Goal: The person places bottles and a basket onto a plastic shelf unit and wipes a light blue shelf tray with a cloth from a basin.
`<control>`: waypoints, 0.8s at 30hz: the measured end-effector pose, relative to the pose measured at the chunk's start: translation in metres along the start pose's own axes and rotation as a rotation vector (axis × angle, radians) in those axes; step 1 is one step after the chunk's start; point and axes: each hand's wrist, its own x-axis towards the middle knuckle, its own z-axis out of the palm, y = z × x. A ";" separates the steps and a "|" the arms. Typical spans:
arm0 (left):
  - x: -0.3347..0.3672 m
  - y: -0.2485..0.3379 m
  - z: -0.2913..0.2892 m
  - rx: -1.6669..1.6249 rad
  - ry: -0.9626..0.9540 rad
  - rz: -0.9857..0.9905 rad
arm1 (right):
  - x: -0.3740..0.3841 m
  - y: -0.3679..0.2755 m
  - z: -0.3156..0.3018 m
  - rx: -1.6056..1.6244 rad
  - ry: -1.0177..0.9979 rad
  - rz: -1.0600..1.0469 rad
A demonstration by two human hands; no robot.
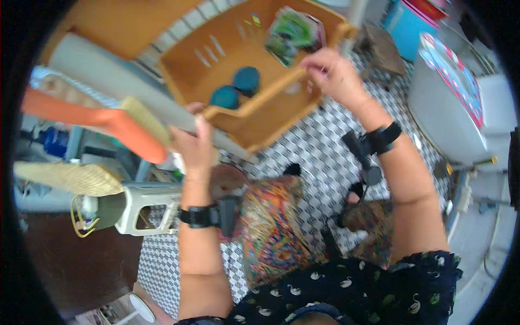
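Observation:
An orange plastic basket (281, 122) is tilted in front of me at the top of the view, beside a grey post (135, 89). My right hand (336, 76) pinches the basket's front rim toward its right side. At the left front corner, where post and basket meet, is my left hand (195, 143). Its fingers curl round that corner and are partly hidden, with the thumb up. Inside the basket sit two dark teal round things (246, 79) and a clear plastic bag (295, 35) with green contents. Each wrist wears a black strap.
An orange-backed brush (116, 122) and a woven, straw-coloured thing (67, 177) jut in at the left. Below them stands a white stool (151, 208). A colourful mat (273, 227) lies on the patterned floor. At the right are a white appliance (444, 108) and a blue bucket (409, 30).

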 end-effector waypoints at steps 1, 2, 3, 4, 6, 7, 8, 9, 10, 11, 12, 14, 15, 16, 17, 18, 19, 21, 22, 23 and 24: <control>0.000 -0.005 -0.002 -0.029 0.003 -0.034 | -0.007 0.004 -0.027 -0.072 -0.084 0.045; 0.001 -0.003 -0.006 0.002 0.006 -0.012 | -0.014 0.010 -0.060 -0.087 -0.148 0.045; 0.004 0.001 -0.009 0.030 0.008 0.016 | -0.025 0.016 -0.092 -0.101 -0.209 0.045; 0.007 0.001 -0.006 0.037 -0.033 -0.014 | -0.044 0.025 -0.120 -0.106 -0.167 0.110; 0.010 -0.005 -0.007 0.055 -0.061 -0.010 | -0.083 0.041 -0.167 -0.155 -0.116 0.223; 0.010 -0.012 -0.011 0.071 -0.048 0.011 | -0.108 0.050 -0.177 -0.162 -0.114 0.246; 0.012 -0.013 -0.012 0.068 -0.063 0.021 | -0.137 0.055 -0.189 -0.123 -0.075 0.483; 0.012 -0.012 -0.011 0.072 -0.073 0.035 | -0.166 0.062 -0.194 -0.071 -0.027 0.713; 0.011 -0.003 -0.009 0.106 -0.069 0.026 | -0.199 0.071 -0.193 -0.072 -0.018 0.798; 0.005 0.004 -0.001 0.073 -0.048 -0.008 | -0.234 0.078 -0.186 -0.075 -0.011 0.888; 0.003 0.003 0.001 0.064 -0.060 -0.022 | -0.261 0.079 -0.172 -0.137 -0.056 1.006; 0.006 0.000 -0.001 -0.014 -0.070 -0.056 | -0.332 0.103 -0.133 -0.179 -0.105 1.143; 0.005 0.003 0.005 -0.014 -0.138 -0.083 | -0.377 0.124 -0.109 -0.164 -0.114 1.172; 0.003 0.001 0.003 0.017 -0.119 -0.081 | -0.389 0.121 -0.091 -0.093 -0.178 1.272; 0.001 -0.002 0.002 0.048 -0.100 -0.080 | -0.400 0.115 -0.072 -0.018 -0.246 1.369; -0.001 0.009 0.002 -0.046 -0.085 -0.168 | -0.417 0.117 -0.050 -0.120 -0.289 1.330; -0.002 0.015 0.000 -0.027 -0.090 -0.158 | -0.430 0.119 -0.028 -0.218 -0.332 1.286; -0.003 0.019 0.000 -0.022 -0.114 -0.249 | -0.431 0.121 -0.006 -0.173 -0.409 1.349; -0.001 0.014 0.002 0.059 -0.133 -0.172 | -0.429 0.118 0.003 -0.234 -0.403 1.358; -0.002 0.011 0.006 0.067 -0.139 -0.166 | -0.425 0.116 0.010 -0.298 -0.398 1.367; -0.004 0.012 0.010 0.061 -0.120 -0.199 | -0.413 0.115 0.010 -0.211 -0.403 1.433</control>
